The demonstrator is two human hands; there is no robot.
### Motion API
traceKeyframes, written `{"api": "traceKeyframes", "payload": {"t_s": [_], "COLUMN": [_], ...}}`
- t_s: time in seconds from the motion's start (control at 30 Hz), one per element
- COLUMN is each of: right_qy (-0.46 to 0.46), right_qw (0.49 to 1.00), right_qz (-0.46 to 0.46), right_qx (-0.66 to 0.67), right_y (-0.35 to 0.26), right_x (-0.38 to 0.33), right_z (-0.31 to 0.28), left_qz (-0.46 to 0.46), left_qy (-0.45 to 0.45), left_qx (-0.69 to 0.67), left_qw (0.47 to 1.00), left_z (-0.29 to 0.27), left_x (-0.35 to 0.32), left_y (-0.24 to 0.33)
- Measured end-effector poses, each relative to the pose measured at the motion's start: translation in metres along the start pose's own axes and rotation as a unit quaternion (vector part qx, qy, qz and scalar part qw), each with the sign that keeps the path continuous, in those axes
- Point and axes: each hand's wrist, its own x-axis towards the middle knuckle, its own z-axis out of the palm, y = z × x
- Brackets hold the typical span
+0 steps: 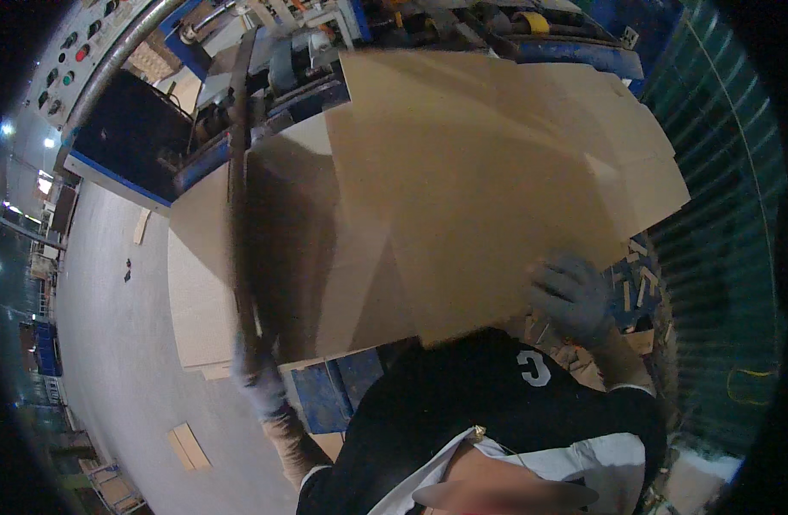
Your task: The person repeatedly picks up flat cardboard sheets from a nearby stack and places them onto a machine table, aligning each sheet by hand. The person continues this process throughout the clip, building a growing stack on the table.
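Observation:
A large brown cardboard sheet lies slanted across the stack in front of my body, its near corner close to my chest. My right hand, in a grey glove, is at its near right edge with the fingers stretched out. My left hand, in a pale glove and blurred, is closed round the near end of a long narrow brown strip. Whether this strip is a bar or a sheet's raised edge I cannot tell. Below both lie more cardboard sheets, partly in dark shadow.
A blue machine with rollers stands beyond the sheets. Its control panel is at the far left. A green corrugated wall bounds the right side, with cardboard scraps before it. A flat cardboard piece lies on the grey floor.

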Motion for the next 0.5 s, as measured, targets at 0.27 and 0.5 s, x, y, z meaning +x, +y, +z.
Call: {"api": "traceKeyframes", "payload": {"t_s": [0.27,0.5], "right_qy": [-0.153,-0.112], "right_qw": [0.985,0.993], "right_qz": [-0.07,-0.026], "right_qx": [0.043,-0.012], "right_y": [0.037,0.104], "right_x": [0.014,0.047], "right_z": [0.049,0.073], "left_qz": [0.276,0.341], "left_qy": [-0.299,-0.268], "left_qx": [0.34,0.327], "left_qw": [0.848,0.84], "left_z": [0.05,0.063], "left_x": [0.028,0.071], "left_y": [0.026,-0.001]}}
